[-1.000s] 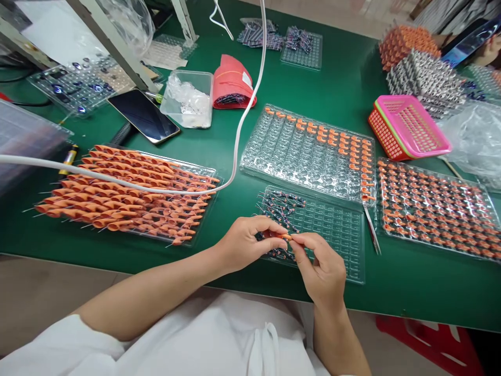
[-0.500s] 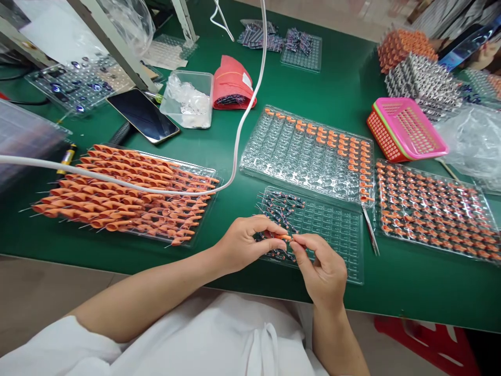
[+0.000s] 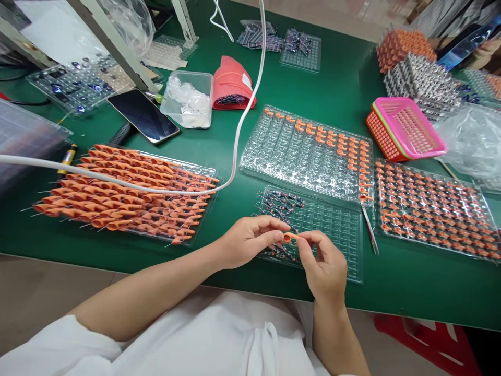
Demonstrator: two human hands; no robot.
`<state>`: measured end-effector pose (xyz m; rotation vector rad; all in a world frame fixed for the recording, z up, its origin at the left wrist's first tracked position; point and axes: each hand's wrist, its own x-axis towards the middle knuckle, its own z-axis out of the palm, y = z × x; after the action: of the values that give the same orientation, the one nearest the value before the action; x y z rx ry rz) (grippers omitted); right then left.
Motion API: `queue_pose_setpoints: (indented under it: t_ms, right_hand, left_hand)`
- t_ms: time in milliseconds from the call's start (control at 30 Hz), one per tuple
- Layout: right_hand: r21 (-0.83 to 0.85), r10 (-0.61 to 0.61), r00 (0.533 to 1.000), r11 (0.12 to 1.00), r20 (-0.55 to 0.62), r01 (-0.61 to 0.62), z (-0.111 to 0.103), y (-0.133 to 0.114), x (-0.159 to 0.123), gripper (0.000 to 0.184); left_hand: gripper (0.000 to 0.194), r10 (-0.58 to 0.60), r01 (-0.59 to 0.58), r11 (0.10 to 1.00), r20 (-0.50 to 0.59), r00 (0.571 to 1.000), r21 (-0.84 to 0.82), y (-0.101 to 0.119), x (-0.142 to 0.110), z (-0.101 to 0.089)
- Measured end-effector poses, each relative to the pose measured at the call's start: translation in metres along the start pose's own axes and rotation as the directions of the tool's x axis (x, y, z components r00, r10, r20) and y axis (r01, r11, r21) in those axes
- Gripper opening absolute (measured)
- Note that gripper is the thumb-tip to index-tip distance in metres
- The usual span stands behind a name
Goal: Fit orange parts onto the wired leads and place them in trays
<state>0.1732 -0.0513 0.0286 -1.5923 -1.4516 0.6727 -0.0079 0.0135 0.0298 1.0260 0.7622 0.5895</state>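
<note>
A small orange shell piece with an open round end is held between my hands, above the tray of small dark parts. My right hand pinches its narrow end between thumb and forefinger. My left hand is closed at its round end, thumb and fingertips against it. Below lies a clear tray, its left part strewn with small dark wired parts. Behind it, a larger clear tray carries orange pieces along its far and right sides.
To the left is a tray piled with orange shells with thin wires sticking out. Tweezers and a filled tray lie right. A white cable arches over the table. Further back are a phone, a clear box and stacked baskets.
The orange piece has turned and shifted slightly right, so its round opening now shows. My right fingers have moved a little right with it; the trays stay put.
</note>
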Motion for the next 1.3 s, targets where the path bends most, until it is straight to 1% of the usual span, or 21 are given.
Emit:
queue_pose_setpoints:
  t_ms: [67,100,167,200,233,300,400,467,633,767,833,900,967,1067,1133,1167,1300]
  right_hand:
    - [-0.004,0.044,0.998,0.999,-0.041,-0.044,0.0,0.002,-0.001,0.012]
    - [-0.001,0.058,0.997,0.998,-0.053,-0.058,0.0,0.002,-0.001,0.013]
    - [0.007,0.067,0.996,0.998,-0.063,-0.066,0.0,0.003,-0.001,0.014]
    - [0.007,0.064,0.996,0.998,-0.063,-0.064,0.0,0.003,-0.001,0.014]
    - [0.004,0.058,0.996,0.998,-0.062,-0.058,0.0,0.003,-0.001,0.014]
    - [-0.008,0.041,0.997,0.999,-0.058,-0.042,0.0,0.004,-0.001,0.013]
    - [-0.026,0.005,0.999,1.0,-0.041,-0.007,0.001,0.003,-0.001,0.011]
    - [-0.041,-0.018,0.999,0.999,-0.032,0.016,0.002,0.002,-0.001,0.01]
    - [-0.098,-0.086,0.996,0.992,-0.036,0.082,0.003,-0.001,0.0,0.007]
    - [-0.161,-0.177,0.983,0.973,-0.046,0.167,0.006,-0.001,0.001,0.006]
    - [-0.194,-0.231,0.972,0.956,-0.044,0.218,0.008,0.0,0.001,0.004]
    - [-0.224,-0.285,0.957,0.937,-0.046,0.268,0.01,0.002,0.0,0.003]
    - [-0.244,-0.323,0.945,0.922,-0.053,0.302,0.011,0.003,0.0,0.004]
    - [-0.245,-0.322,0.945,0.923,-0.061,0.298,0.012,0.003,0.001,0.004]
    - [-0.232,-0.281,0.956,0.938,-0.079,0.256,0.01,0.002,0.0,0.003]
    - [-0.221,-0.249,0.964,0.949,-0.093,0.224,0.009,0.001,0.0,0.003]
    - [-0.123,-0.096,0.987,0.989,-0.127,0.081,0.005,0.0,-0.002,0.008]
  left_hand:
    - [0.026,0.039,-0.039,0.999,0.0,0.999,0.03,0.002,-0.001,-0.001]
    - [0.026,0.07,-0.07,0.995,-0.002,0.998,0.072,0.003,-0.001,-0.001]
    - [0.025,0.16,-0.155,0.965,-0.004,0.987,0.211,0.005,-0.002,-0.002]
    - [0.025,0.219,-0.208,0.932,-0.003,0.976,0.297,0.005,-0.003,-0.002]
    - [0.025,0.283,-0.261,0.887,-0.004,0.959,0.382,0.005,-0.004,-0.001]
    - [0.024,0.41,-0.352,0.777,0.005,0.912,0.521,0.004,-0.004,-0.001]
    - [0.018,0.55,-0.441,0.623,0.039,0.834,0.646,0.0,-0.004,0.001]
    - [0.012,0.599,-0.466,0.558,0.055,0.799,0.686,-0.002,-0.003,0.001]
    - [0.005,0.678,-0.505,0.458,0.08,0.731,0.732,-0.003,-0.001,-0.001]
    - [0.006,0.708,-0.51,0.358,0.129,0.694,0.782,-0.005,-0.001,-0.001]
    - [0.007,0.714,-0.504,0.312,0.151,0.684,0.805,-0.005,-0.001,0.0]
    - [0.007,0.715,-0.499,0.301,0.154,0.682,0.813,-0.006,-0.001,0.001]
    - [0.006,0.711,-0.503,0.319,0.148,0.687,0.803,-0.008,-0.001,0.003]
    - [0.007,0.678,-0.522,0.38,0.154,0.719,0.764,-0.01,-0.001,0.005]
    - [0.01,0.657,-0.547,0.425,0.17,0.735,0.721,-0.011,-0.001,0.005]
    - [0.011,0.652,-0.564,0.443,0.182,0.736,0.697,-0.011,0.0,0.005]
    - [0.013,0.659,-0.632,0.491,0.218,0.72,0.6,-0.007,-0.001,0.006]
